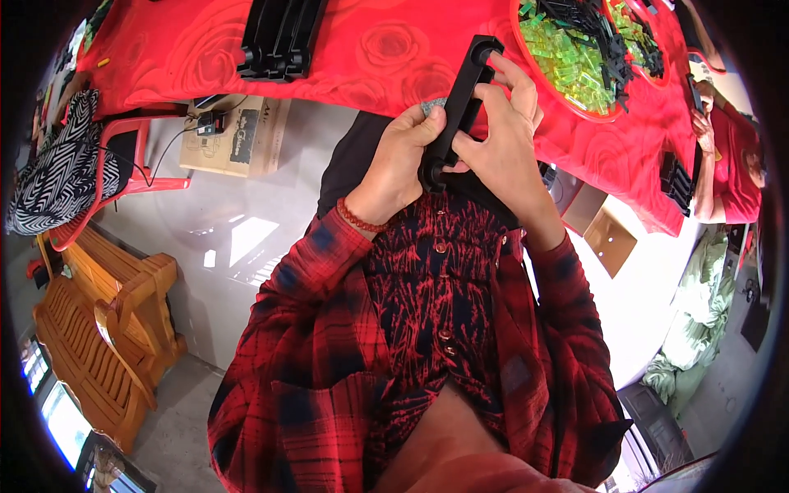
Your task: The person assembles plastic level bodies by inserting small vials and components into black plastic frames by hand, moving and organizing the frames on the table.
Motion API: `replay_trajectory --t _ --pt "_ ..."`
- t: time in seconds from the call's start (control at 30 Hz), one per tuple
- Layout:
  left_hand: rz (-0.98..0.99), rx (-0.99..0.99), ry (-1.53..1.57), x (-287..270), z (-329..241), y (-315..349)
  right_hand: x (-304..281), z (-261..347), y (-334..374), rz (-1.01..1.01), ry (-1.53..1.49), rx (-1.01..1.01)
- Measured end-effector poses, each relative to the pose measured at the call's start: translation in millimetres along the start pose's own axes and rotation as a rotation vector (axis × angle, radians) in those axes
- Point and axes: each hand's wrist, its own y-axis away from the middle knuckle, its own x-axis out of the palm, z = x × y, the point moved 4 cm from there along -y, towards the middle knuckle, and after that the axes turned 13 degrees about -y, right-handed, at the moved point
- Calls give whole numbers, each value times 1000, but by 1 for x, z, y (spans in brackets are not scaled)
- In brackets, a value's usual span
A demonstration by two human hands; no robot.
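A long black plastic part point(461, 105), channel-shaped with rounded ends, is held tilted in front of my body at the table's near edge. My left hand point(401, 156) is closed on its left side, thumb pressed along it. A small grey speckled piece point(431, 106) shows by the left fingertips; its kind is unclear. Bent around the other side, my right hand point(508, 140) has its fingers at the upper end and its thumb near the lower half. What may be between the right fingertips is too small to make out.
Several similar black parts point(282, 39) lie on the red-covered table point(386, 49). A red-rimmed basket point(532, 80) holds yellow-green translucent pieces and black pieces. A cardboard box point(215, 154), red chair point(168, 183) and wooden bench point(90, 353) stand left. Another person point(735, 164) works at the right.
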Motion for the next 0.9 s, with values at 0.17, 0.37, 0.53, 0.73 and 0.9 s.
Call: replay_trajectory --t 0.17,0.37,0.53,0.73,0.9 --pt "7 4 0 0 0 -2 0 -6 1 -4 -13 4" --pt "-24 6 7 2 1 -2 -1 -6 1 -12 -34 -5" --pt "-12 10 -34 2 0 0 -1 -8 1 -16 -37 -11" --pt "-31 0 -37 3 -1 1 0 -7 1 -23 -38 -22" --pt "31 15 -111 -3 -4 0 -4 -4 -1 -23 -26 -28"
